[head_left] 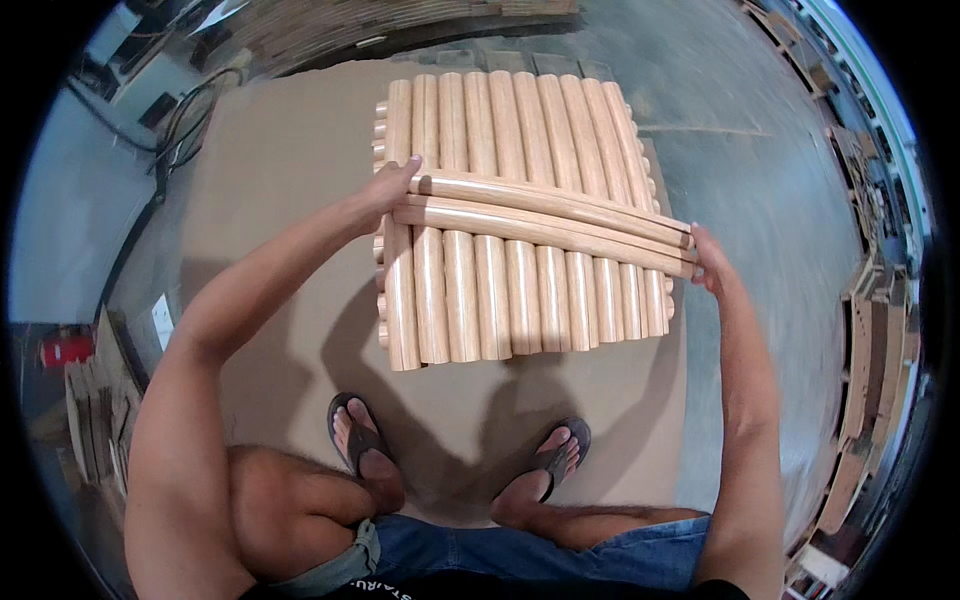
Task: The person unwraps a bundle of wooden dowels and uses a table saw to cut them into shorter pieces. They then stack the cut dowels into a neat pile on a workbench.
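Observation:
Two light, glossy wooden poles [550,203] lie side by side, slanting crosswise over a layered stack of similar poles [490,110]. My left hand [393,187] grips their left ends, its thumb up along the upper one. At the lower right, my right hand [707,258] is closed round the other ends, at the stack's right edge. The stack's top layer runs near to far, and the pole ends of a crosswise layer below stick out at both sides. Whether the two held poles touch the top layer along their whole length, I cannot tell.
The stack rests on a large brown cardboard sheet [270,130] over a grey concrete floor [760,200]. My sandalled feet stand at its near side. Flat stacked boards [400,25] lie beyond it, wooden pallets [870,350] at right, and black cables [185,120] at left.

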`<state>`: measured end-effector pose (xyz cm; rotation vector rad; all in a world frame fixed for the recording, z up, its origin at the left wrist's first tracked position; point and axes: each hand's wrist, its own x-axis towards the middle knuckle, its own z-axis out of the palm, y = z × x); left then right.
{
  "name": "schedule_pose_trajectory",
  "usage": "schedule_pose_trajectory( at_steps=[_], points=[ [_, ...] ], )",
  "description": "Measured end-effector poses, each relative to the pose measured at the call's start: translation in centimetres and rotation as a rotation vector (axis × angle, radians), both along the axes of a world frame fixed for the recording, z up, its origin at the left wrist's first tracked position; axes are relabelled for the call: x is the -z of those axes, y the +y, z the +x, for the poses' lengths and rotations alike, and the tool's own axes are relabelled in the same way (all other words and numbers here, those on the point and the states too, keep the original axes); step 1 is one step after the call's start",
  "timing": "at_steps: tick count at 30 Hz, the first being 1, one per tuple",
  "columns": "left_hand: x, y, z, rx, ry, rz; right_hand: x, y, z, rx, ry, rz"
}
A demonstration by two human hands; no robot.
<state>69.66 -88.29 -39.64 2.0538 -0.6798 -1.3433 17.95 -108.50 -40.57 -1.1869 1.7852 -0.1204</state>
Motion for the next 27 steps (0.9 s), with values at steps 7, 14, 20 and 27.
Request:
schedule_pose_trajectory(
  at_steps=[7, 14, 20, 27],
  points=[
    [-1.1, 0.3, -2.1, -0.114, 0.031, -0.012, 4.0, -2.6, -1.6, 0.092, -0.231, 0.147],
    [-0.5, 1.1, -1.1, -0.334, 0.151, -0.107, 4.9, -4.3, -0.7, 0.097, -0.225, 0.088],
    [1.4, -1.2, 2.9, -0.33, 0.231, -0.221, 3.5, -11.3, 3.4, 0.014, -0.201, 0.064],
    [-1.1, -8.9, 7.0, -0.447, 0.216, -0.292, 4.3, -20.3, 13.4, 0.038, -0.208, -0.058]
  ],
)
